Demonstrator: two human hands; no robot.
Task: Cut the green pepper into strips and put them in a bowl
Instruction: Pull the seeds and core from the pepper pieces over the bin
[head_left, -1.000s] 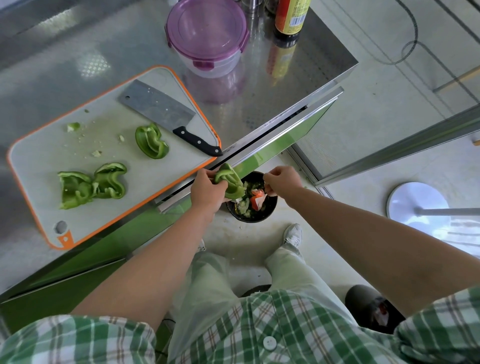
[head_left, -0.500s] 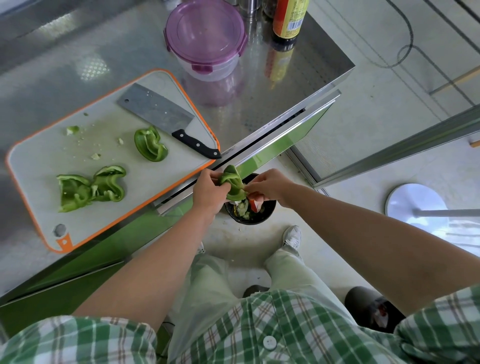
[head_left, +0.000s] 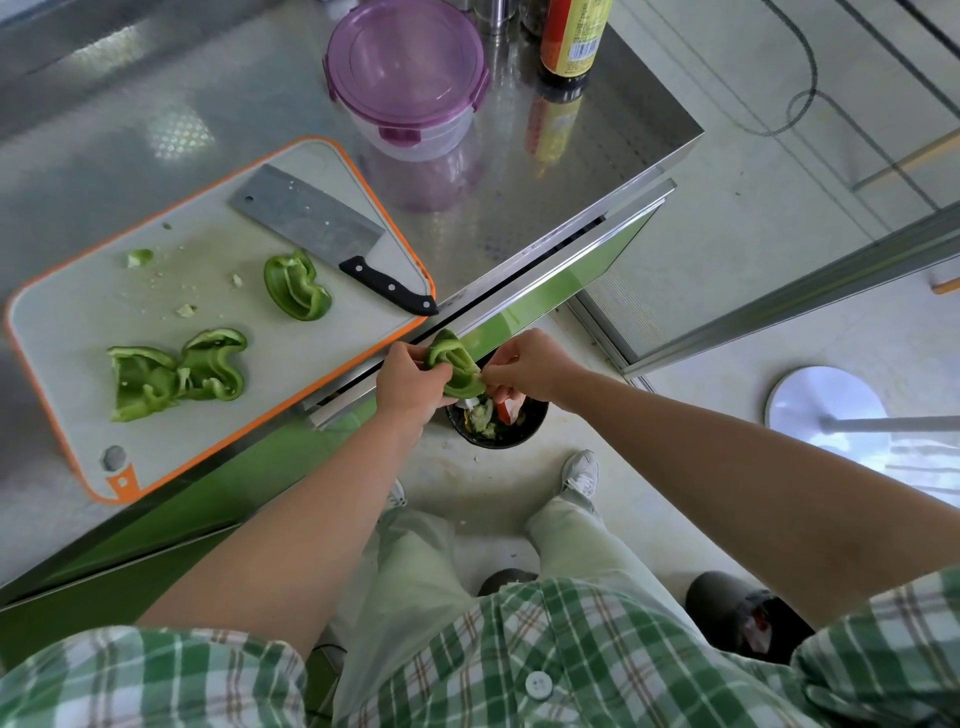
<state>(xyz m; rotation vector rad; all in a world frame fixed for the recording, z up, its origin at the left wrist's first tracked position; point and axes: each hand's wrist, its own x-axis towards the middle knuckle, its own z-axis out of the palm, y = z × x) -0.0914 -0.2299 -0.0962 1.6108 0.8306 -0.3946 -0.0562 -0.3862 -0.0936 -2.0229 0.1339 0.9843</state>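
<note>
My left hand (head_left: 410, 382) grips a green pepper piece (head_left: 454, 364) just off the counter's front edge, above a black waste bin (head_left: 498, 423) on the floor. My right hand (head_left: 530, 364) pinches at the inside of that same piece from the right. Three more pepper pieces lie on the orange-rimmed cutting board (head_left: 78, 317): one (head_left: 296, 286) near the middle, two (head_left: 176, 371) side by side at the left. A cleaver (head_left: 332, 236) with a black handle rests on the board's far right side. Small pepper scraps dot the board.
A purple-lidded plastic container (head_left: 405, 78) and a dark sauce bottle (head_left: 571, 39) stand at the back of the steel counter (head_left: 519, 156). The bin holds food scraps. My feet are on the floor beside it. A round white stool base (head_left: 826, 410) sits at the right.
My right hand has moved left from over the bin onto the pepper piece in my left hand. The left hand and the piece have stayed above the bin.
</note>
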